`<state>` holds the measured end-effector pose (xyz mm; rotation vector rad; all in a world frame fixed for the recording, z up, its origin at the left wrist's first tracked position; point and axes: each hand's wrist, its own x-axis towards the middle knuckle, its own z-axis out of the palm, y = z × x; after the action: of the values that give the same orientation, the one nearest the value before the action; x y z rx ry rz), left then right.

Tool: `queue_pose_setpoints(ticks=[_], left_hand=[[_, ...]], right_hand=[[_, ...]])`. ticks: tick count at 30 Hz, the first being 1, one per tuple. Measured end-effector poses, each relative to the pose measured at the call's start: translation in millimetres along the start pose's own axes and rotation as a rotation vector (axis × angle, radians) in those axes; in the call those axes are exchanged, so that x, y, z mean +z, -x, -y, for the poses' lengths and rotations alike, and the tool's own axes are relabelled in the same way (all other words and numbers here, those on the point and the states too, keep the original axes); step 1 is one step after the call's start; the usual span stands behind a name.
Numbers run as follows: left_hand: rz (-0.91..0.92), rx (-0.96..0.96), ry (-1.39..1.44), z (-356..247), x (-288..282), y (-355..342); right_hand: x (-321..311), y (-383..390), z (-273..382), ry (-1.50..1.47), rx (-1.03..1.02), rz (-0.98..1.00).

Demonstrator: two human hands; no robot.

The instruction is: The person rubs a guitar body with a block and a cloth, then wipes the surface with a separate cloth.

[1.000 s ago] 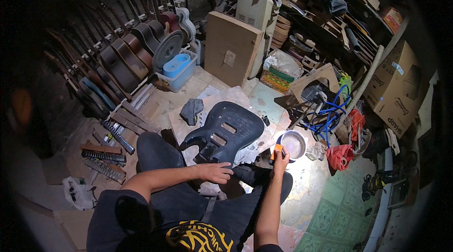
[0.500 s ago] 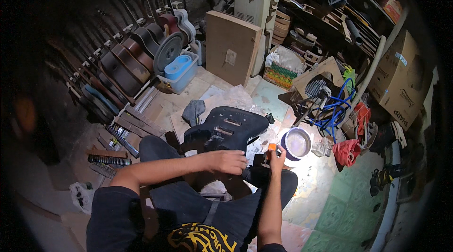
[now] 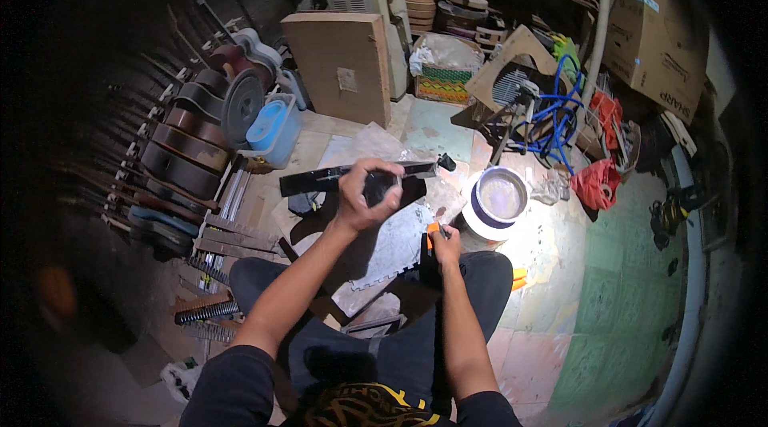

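A black electric guitar body (image 3: 312, 180) stands tipped up above my lap, so mostly its narrow edge shows. My left hand (image 3: 362, 197) is closed around a black part of it near the middle; the fingers hide some of the grip. Lower and to the right, my right hand (image 3: 446, 245) is closed on a small orange block-like object (image 3: 433, 235), whose exact kind I cannot make out. Under the guitar body, between my knees, lies a pale grey mat (image 3: 392, 247) with a toothed edge. Beyond my right knee sits a round purple-and-white tub (image 3: 502, 195) holding cloudy liquid.
Several guitars (image 3: 188, 139) stand in a rack at left. Behind are a blue plastic bin (image 3: 280, 135), a cardboard-coloured panel (image 3: 340, 67) and a patterned box (image 3: 444, 79). Blue hose (image 3: 552, 135) and a red bag (image 3: 596, 183) lie at right. An orange item (image 3: 519, 277) is by my right knee.
The guitar body has been tipped from face-up onto its edge, uncovering the mat. My left hand has moved up and taken hold of it. My right hand has shifted, still holding the orange object.
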<state>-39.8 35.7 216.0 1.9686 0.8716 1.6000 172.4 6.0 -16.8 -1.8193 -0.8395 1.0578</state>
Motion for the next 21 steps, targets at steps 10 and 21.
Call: queue_pose_setpoints(ticks=[10,21], left_hand=[[-0.442,0.073,-0.084,42.3,24.6,-98.8],[-0.583,-0.221,0.159,-8.8,-66.7,-151.0]], right_hand=[[15.1,-7.4,-15.1,0.018,-0.027,0.01],[28.3,-3.3,5.7,0.005,-0.065,-0.028]])
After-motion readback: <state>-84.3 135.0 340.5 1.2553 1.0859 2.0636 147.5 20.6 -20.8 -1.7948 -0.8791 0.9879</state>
